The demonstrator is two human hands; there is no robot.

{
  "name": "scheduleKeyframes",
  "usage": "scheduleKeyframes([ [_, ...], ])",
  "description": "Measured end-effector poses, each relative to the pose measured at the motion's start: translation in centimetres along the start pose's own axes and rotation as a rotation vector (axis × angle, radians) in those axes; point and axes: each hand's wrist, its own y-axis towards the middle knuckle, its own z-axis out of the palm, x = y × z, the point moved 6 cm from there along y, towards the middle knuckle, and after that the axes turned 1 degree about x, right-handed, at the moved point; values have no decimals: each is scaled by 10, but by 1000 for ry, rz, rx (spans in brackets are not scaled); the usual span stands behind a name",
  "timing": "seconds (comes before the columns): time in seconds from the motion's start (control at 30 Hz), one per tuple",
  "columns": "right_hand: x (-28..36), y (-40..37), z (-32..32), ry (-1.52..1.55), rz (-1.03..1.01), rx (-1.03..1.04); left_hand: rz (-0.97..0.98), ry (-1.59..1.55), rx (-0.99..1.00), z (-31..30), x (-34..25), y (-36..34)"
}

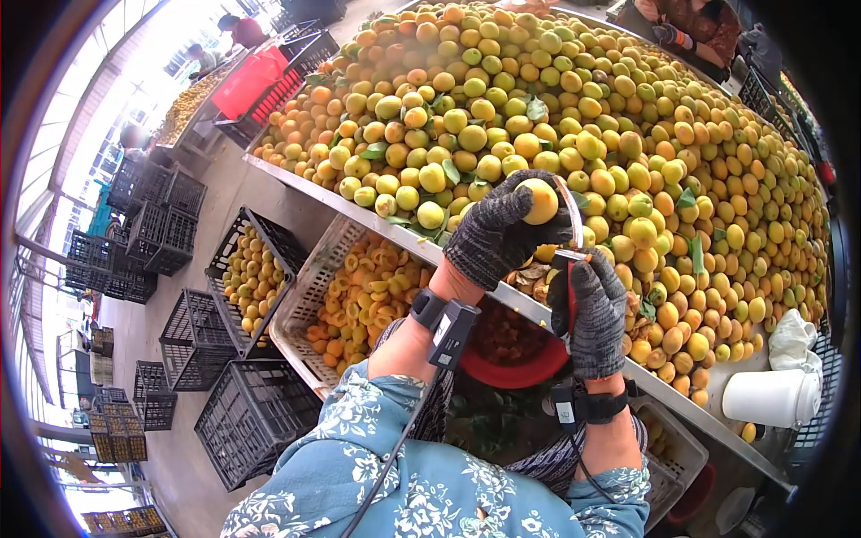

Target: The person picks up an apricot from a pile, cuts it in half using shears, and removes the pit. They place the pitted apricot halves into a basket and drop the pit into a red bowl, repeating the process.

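Note:
My left hand (495,235), in a dark grey knit glove, has its fingers curled round a whole yellow apricot (541,202) over the edge of the heap. My right hand (597,318), also gloved, is closed on red-handled shears (572,296). Their curved metal blades stand apart, with the longer one beside the apricot's right side. Behind both hands rises a big pile of apricots (502,108) with scattered green leaves. Below them a red basin (516,354) holds dark brownish bits.
A white crate (296,309) of split apricots stands left of my left arm. Black crates (256,417) crowd the floor at left, one filled with whole apricots. A metal table edge (682,408) runs before me. A white bucket (769,398) lies at right. Another person (700,36) sits across the pile.

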Motion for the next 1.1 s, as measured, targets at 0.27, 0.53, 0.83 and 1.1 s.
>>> scheduleKeyframes([
  [0.27,5,-3,5,-41,3,-1,-37,-74,-10,9,7,-2],
  [0.53,1,3,7,-63,-12,-75,11,371,-3,-19,28,0],
  [0.83,-8,8,-6,-37,-64,-123,-17,711,15,9,11,5],
  [1.1,-20,1,9,-52,105,-126,20,32,-270,-16,10,2],
])
